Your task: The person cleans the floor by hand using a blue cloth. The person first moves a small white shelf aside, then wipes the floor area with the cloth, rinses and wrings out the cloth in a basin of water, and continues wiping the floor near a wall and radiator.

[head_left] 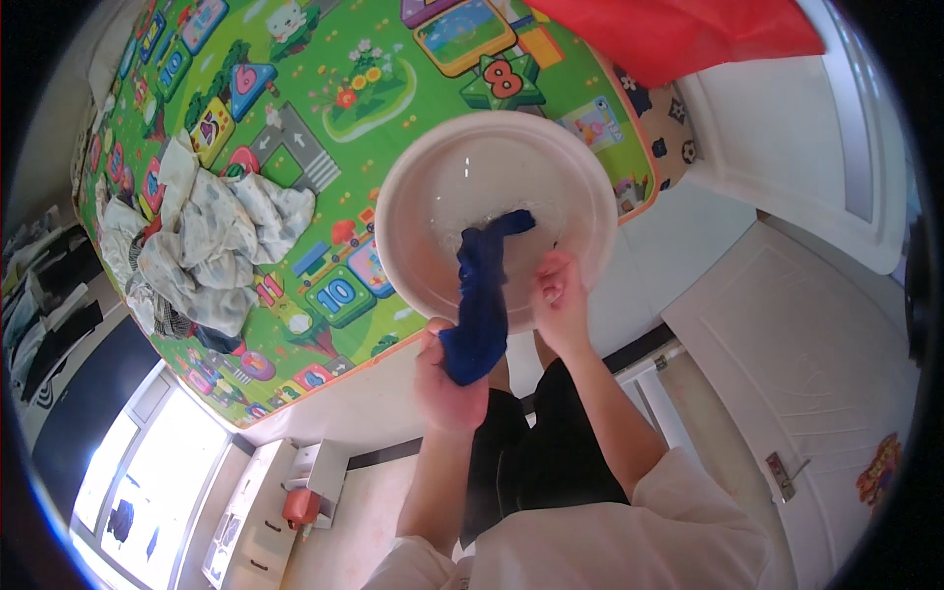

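A wet-looking dark blue sock stretches from my left hand across the near rim of a round, pale pink basin. My left hand grips the sock's near end between thumb and fingers. The sock's far end bends to the right and lies in the water, which ripples around it. Over the basin's right side is my right hand, apart from the sock, its fingers curled closed. What those fingers hold, if anything, I cannot make out.
Under the basin spreads a green play mat with printed pictures. A heap of pale patterned clothes lies on it at the left. Red fabric hangs at the far right, near a white door panel. A white cabinet stands lower left.
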The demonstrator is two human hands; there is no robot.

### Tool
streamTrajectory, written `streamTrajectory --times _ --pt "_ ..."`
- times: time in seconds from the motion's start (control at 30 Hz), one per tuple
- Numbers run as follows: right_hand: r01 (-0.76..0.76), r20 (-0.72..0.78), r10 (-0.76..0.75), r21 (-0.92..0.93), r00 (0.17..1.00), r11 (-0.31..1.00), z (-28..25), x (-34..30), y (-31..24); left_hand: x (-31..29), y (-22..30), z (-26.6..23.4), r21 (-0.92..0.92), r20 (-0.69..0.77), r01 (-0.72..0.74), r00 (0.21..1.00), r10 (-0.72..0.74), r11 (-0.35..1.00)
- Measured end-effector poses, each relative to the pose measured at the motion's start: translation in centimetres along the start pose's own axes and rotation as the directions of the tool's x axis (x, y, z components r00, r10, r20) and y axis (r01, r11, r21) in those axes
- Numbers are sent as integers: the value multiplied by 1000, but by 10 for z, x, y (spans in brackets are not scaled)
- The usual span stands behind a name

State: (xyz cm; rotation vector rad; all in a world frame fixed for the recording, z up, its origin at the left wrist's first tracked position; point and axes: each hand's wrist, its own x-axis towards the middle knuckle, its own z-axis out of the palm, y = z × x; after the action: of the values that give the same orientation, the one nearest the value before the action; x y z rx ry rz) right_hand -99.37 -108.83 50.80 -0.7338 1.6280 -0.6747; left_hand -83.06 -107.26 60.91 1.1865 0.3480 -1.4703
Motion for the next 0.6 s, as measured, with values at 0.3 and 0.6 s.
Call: streamTrajectory --times 0.3,0.6 --pt "403 241 -335 -345 911 848 -4 24 11 -16 3 0 -9 323 136 938 -126 991" --pt "-39 292 60 -78 955 996 -4 23 7 -32 8 9 -25 427 180 891 -152 983"
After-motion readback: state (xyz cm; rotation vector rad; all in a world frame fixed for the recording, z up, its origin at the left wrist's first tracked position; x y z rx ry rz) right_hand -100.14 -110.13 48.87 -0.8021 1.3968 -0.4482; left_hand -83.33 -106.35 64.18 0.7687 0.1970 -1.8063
